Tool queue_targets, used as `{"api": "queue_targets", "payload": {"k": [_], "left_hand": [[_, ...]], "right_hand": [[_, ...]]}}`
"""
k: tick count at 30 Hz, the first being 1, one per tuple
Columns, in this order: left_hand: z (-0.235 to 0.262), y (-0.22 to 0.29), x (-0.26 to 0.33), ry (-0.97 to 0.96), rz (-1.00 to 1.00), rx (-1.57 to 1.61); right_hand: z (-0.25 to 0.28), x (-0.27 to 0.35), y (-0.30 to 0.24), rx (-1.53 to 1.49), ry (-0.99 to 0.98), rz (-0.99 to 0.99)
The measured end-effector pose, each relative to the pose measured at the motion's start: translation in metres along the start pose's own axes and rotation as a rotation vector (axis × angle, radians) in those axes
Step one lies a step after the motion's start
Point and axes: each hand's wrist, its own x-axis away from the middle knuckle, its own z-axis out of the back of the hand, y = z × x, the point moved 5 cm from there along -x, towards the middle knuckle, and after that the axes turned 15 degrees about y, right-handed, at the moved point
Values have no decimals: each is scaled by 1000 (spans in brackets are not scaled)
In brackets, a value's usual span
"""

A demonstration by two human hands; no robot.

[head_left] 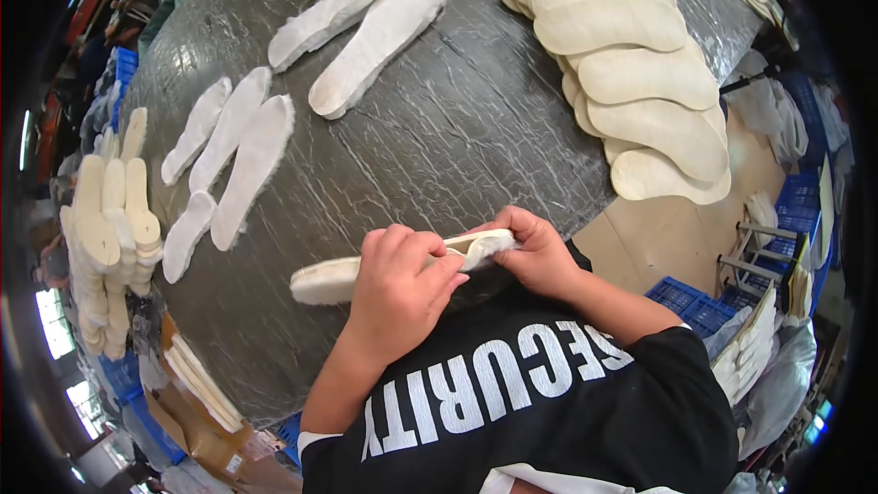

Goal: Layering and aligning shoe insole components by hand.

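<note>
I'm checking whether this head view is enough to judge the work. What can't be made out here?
- Middle of the held insole: covered by the left hand.
- Its right end: wrapped by the right hand.
- Fingertips of both hands: curled out of sight behind the insole.
- Beige insole stack: lower pieces hidden by upper ones.
- Items at the table's far edge: cut off by the frame's top.

A cream-white insole [366, 270], long and flat with a fuzzy upper face and a pale edge, lies lengthwise across the near rim of the dark marbled table [439, 137]. Its rounded left end juts free. The left hand [398, 297] covers its middle, and the right hand [540, 256] pinches its right end; it may be two layers pressed together.
</note>
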Motion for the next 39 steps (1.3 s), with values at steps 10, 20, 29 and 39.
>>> {"api": "queue_targets", "payload": {"k": [10, 20, 29, 39], "left_hand": [[-17, -10, -2, -81, 42, 27], [-19, -15, 1, -27, 150, 97], [10, -16, 8, -31, 315, -1], [54, -39, 39, -48, 393, -278]], "right_hand": [[0, 0, -3, 170, -36, 129], [-4, 0, -10, 159, -117, 160], [3, 2, -18, 152, -179, 213], [11, -5, -20, 78, -148, 207]]}}
